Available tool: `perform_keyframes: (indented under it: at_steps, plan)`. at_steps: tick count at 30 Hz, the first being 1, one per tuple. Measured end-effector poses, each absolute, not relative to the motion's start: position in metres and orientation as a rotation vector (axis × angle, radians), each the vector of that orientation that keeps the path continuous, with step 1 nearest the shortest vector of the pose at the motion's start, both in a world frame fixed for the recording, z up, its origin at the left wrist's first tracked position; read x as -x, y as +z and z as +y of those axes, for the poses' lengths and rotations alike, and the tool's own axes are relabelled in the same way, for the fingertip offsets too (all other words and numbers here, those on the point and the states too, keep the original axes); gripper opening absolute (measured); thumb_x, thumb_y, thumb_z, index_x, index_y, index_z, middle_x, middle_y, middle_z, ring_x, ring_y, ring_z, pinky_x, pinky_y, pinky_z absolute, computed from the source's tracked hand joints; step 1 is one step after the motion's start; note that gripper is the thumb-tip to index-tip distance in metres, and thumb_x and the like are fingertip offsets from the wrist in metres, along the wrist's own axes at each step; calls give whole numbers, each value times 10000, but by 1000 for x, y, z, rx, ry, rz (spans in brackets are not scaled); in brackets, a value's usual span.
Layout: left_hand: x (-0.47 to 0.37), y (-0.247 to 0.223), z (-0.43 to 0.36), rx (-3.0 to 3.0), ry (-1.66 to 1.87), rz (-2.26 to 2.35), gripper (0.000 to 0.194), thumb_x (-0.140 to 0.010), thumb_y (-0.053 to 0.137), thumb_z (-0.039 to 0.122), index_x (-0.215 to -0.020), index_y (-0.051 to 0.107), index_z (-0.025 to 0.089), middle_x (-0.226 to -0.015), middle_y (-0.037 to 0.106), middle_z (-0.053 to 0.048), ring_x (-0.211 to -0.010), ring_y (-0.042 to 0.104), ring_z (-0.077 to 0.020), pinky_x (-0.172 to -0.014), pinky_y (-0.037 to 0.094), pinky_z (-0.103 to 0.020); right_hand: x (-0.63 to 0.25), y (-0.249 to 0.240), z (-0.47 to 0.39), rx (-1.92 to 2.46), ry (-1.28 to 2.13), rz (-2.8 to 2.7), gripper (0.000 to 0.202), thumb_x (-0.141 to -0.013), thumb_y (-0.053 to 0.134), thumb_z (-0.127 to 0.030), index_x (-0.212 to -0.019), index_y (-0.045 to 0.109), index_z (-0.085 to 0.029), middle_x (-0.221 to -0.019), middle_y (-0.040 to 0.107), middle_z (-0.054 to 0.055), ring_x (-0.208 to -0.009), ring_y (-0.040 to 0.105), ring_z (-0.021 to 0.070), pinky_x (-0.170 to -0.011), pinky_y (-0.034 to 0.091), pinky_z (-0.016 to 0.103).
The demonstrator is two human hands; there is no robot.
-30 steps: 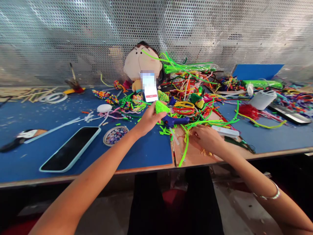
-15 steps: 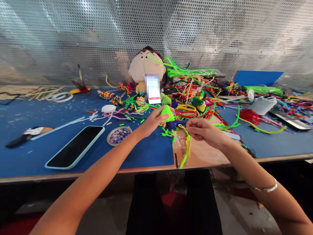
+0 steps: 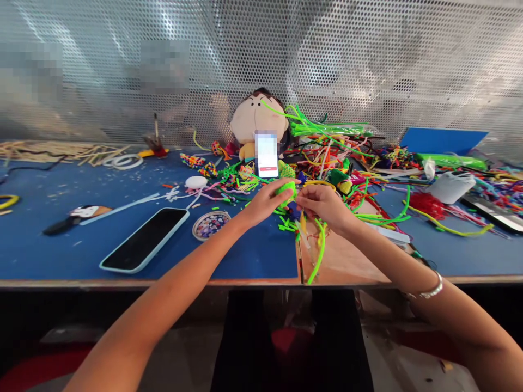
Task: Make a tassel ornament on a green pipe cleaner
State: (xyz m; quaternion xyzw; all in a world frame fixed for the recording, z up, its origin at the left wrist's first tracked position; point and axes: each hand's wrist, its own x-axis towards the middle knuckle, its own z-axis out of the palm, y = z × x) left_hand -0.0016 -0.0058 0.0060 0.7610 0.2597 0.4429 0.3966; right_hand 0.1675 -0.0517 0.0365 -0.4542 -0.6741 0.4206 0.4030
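My left hand [image 3: 263, 207] is closed around a bright green fuzzy pipe-cleaner piece [image 3: 287, 187], thumb across its near side. My right hand [image 3: 327, 207] is pinched right beside that piece, its fingertips close to my left fingers. Beneath the right fingertips hangs a thin yellow strand [image 3: 303, 223]; its upper end is hidden. Short green pipe-cleaner offcuts [image 3: 286, 224] lie below the hands. A longer green pipe cleaner [image 3: 320, 256] stretches toward the table's front edge.
A phone [image 3: 145, 239] and a dish of beads [image 3: 210, 225] lie left of my hands. Behind them, a lit phone [image 3: 267, 158] leans on a plush doll [image 3: 257, 120]. Piled pipe cleaners [image 3: 322, 152] spread right. Scissors [image 3: 65, 220] lie far left, a white glove [image 3: 452, 187] at right.
My right hand has moved left and up to the green piece, bringing the yellow strand along. My left hand's fingers have shifted over the piece. The view has turned slightly left.
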Motion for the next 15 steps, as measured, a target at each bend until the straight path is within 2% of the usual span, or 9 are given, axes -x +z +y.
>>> perform_keyframes:
  at_steps: [3, 8, 12, 15]
  plan:
    - [4, 9, -5, -2014, 1128, 687, 452, -813, 570, 532, -1131, 626, 215, -915, 625, -32, -633, 491, -103, -582, 412, -205, -164, 35, -45, 1172, 1031, -1715, 181, -789, 602, -245, -648, 537, -152, -546, 580, -20, -397, 412, 36, -393, 307, 176]
    - [5, 9, -4, -1915, 1224, 697, 405, -892, 437, 517, -1117, 608, 227, -745, 530, 2, -552, 406, -91, -522, 342, -211, -159, 34, -40, 1183, 1089, -1618, 175, -771, 614, -179, -629, 516, -152, -526, 575, -34, -376, 420, 34, -380, 318, 169]
    - [5, 7, -1, -1705, 1304, 646, 350, -811, 615, 447, -1078, 573, 223, -652, 428, 46, -527, 378, -72, -475, 291, -189, -157, 36, -36, 1170, 1235, -1538, 151, -745, 614, -138, -618, 531, -138, -551, 596, -15, -376, 417, 29, -382, 307, 171]
    - [4, 7, 1, -1598, 1321, 577, 352, -747, 696, 435, -987, 602, 195, -659, 492, 37, -562, 443, -68, -489, 319, -185, -156, 35, -33, 1138, 1331, -1496, 117, -708, 649, -160, -641, 560, -127, -577, 613, -6, -383, 415, 26, -385, 303, 174]
